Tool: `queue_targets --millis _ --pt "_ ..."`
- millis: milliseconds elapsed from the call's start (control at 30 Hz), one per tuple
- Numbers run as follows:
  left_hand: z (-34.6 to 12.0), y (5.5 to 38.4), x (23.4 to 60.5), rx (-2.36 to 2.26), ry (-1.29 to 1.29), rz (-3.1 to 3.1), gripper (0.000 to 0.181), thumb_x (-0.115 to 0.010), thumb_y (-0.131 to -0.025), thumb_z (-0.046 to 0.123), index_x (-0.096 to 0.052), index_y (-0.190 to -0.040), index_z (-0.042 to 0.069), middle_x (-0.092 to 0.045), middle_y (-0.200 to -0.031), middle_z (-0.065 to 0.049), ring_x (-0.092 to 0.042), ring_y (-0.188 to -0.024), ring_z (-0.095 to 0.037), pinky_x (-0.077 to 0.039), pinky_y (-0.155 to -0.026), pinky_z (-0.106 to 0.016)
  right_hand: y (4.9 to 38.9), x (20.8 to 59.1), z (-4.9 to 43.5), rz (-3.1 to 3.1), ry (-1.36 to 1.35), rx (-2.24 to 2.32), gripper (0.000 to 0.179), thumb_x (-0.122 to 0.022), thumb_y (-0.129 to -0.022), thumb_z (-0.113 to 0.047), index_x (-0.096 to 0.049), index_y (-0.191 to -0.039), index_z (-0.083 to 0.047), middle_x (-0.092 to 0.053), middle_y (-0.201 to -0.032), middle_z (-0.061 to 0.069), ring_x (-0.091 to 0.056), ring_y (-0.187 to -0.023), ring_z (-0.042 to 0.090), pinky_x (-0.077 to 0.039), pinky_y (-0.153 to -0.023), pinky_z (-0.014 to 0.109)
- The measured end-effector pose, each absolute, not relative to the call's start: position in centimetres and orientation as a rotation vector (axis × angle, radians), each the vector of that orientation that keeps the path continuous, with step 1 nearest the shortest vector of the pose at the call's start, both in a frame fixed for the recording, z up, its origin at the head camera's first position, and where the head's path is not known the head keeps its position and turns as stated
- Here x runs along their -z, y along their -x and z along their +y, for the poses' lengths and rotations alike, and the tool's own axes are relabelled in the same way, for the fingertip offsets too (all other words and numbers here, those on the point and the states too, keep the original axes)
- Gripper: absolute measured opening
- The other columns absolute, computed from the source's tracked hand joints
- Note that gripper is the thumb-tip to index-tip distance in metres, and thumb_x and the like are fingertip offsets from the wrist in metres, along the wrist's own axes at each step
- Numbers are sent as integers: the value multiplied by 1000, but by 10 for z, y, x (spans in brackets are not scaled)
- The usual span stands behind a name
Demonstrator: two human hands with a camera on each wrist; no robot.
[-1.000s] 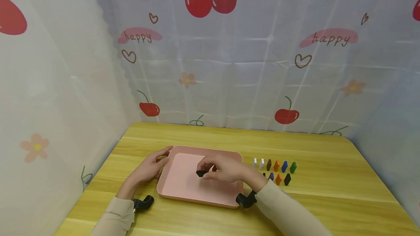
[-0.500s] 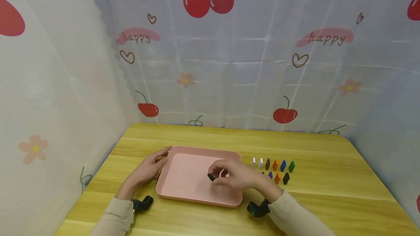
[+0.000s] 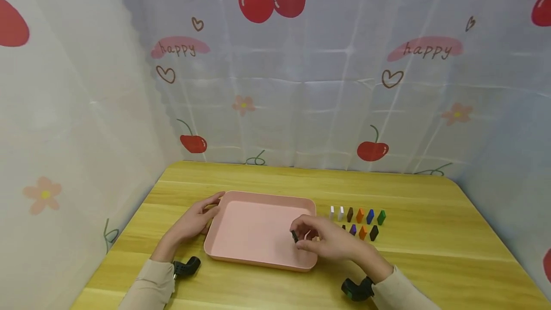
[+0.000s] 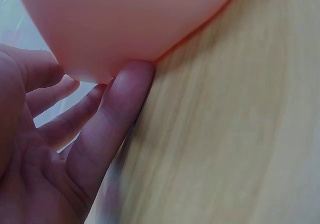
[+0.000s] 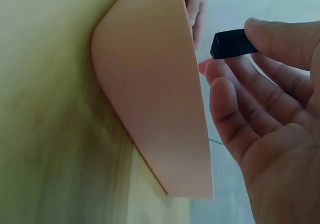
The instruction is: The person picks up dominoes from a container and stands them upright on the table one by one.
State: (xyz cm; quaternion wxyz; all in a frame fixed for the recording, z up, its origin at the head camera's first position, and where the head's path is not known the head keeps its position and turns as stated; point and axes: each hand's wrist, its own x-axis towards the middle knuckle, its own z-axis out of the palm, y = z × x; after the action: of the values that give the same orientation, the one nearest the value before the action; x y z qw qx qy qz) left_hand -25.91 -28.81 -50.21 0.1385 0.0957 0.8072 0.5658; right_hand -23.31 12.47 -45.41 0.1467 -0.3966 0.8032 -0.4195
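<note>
My right hand (image 3: 327,237) pinches a small black block (image 3: 294,236) between thumb and fingers, over the right part of a pink tray (image 3: 254,224). In the right wrist view the black block (image 5: 234,44) shows as a short rectangular bar under the thumb, apart from the tray's pink outer wall (image 5: 150,84). My left hand (image 3: 194,218) rests at the tray's left side. In the left wrist view its thumb (image 4: 131,87) and fingertips touch the outside of the tray wall (image 4: 125,24), with the fingers spread.
Right of the tray, small upright blocks stand in two rows on the wooden table (image 3: 430,243). Among them are a white block (image 3: 341,213), a blue block (image 3: 370,216), a green block (image 3: 381,217) and a purple block (image 3: 353,229). A printed curtain (image 3: 292,109) hangs behind.
My right hand has moved right across the tray from its middle, carrying the black block, which has turned more upright. The left hand stays at the tray's side.
</note>
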Motion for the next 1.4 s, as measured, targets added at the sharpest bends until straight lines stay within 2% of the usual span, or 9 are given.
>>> queue_targets --millis 133,600,800,1000,1167,1400 --pt "-289 258 501 -1636 -277 2338 53 -46 -112 30 -32 -163 26 -38 -158 -25 -66 -110 -29 -64 -71 -45 228 455 132 2315 1127 1238 28 -69 -101 -22 -62 -123 -8 -66 -108 -4 -64 -98 6 -58 -85 27" --pt "-288 259 500 -1623 -278 2347 53 -46 -112 28 -32 -163 25 -37 -158 -25 -66 -107 -29 -64 -68 -44 211 462 159 2337 1108 1335 24 -70 -100 -22 -63 -119 -9 -67 -105 -1 -65 -96 8 -59 -84 27" --pt "-288 258 500 -1619 -257 2354 53 -47 -111 29 -33 -163 27 -37 -159 -24 -65 -111 -29 -64 -71 -44 206 464 171 2371 1109 1411 26 -70 -100 -22 -65 -120 -8 -68 -113 7 -65 -101 11 -60 -85 28" --pt "-288 259 499 -1631 -264 2332 53 -46 -112 29 -32 -163 26 -35 -160 -24 -65 -113 -30 -64 -73 -45 203 470 185 2389 1059 1431 24 -70 -100 -19 -64 -119 -5 -67 -110 5 -65 -99 11 -61 -83 28" --pt "-286 259 499 -1633 -258 2331 54 -46 -112 30 -32 -163 26 -35 -160 -23 -64 -113 -30 -64 -73 -45 199 476 201 2409 985 1449 24 -70 -99 -14 -64 -120 -3 -68 -112 12 -66 -101 13 -61 -83 28" --pt "-286 258 498 -1634 -243 2334 52 -46 -112 28 -33 -162 27 -36 -159 -23 -65 -111 -30 -64 -72 -45 191 484 225 2419 920 1484 26 -67 -100 -13 -62 -123 -1 -67 -117 19 -65 -104 7 -60 -84 26"
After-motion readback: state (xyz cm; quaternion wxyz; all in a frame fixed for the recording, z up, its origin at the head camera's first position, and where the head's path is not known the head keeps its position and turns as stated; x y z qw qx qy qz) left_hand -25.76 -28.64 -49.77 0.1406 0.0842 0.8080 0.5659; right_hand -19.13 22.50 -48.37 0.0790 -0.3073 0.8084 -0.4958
